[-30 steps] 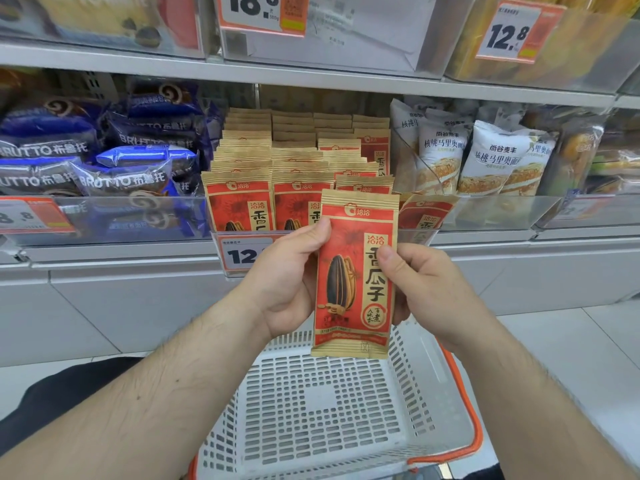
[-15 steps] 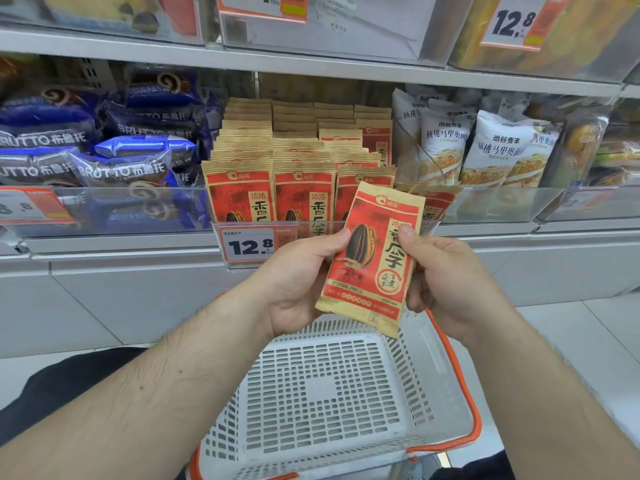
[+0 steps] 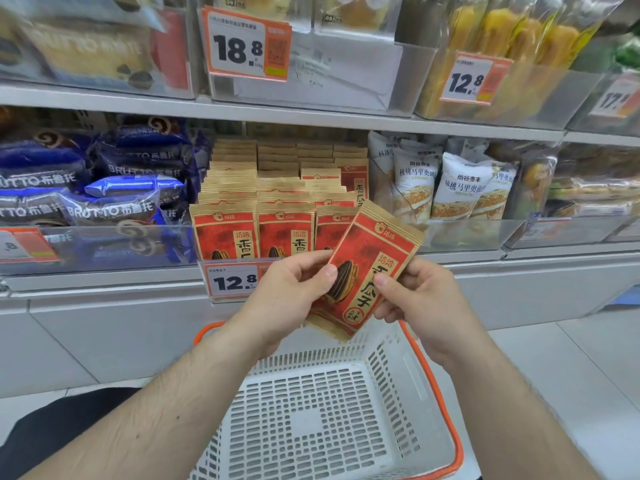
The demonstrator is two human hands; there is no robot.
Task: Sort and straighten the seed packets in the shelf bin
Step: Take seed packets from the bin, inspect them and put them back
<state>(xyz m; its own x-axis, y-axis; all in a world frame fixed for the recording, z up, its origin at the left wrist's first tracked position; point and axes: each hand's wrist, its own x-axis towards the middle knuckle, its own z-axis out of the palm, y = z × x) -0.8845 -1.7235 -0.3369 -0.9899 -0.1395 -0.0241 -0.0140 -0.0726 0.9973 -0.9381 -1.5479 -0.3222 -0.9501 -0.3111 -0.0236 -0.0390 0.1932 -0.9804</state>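
**Inspector:** The shelf bin (image 3: 346, 261) stands on the middle shelf behind a clear front wall; red-and-tan seed packets (image 3: 256, 202) fill it in upright rows, front faces outward; the right-hand row looks less even than the other two.

**Assessor:** And the piece in hand?

**Inspector:** One held packet (image 3: 369, 268) is out of the bin, just in front of its right end and above a white basket (image 3: 311, 410); it tilts with its top toward the right; the left hand (image 3: 291, 292) pinches its left edge, thumb on the printed face; the right hand (image 3: 419, 296) pinches the right edge likewise.

**Assessor:** Handling?

**Inspector:** Judged light; a flat, paper-faced pouch with loose fill, so pliable in the middle and stiffer along the crimped seals; not fragile, though it may crease; best held by the side edges or the top seal, then slid in upright behind the front wall.
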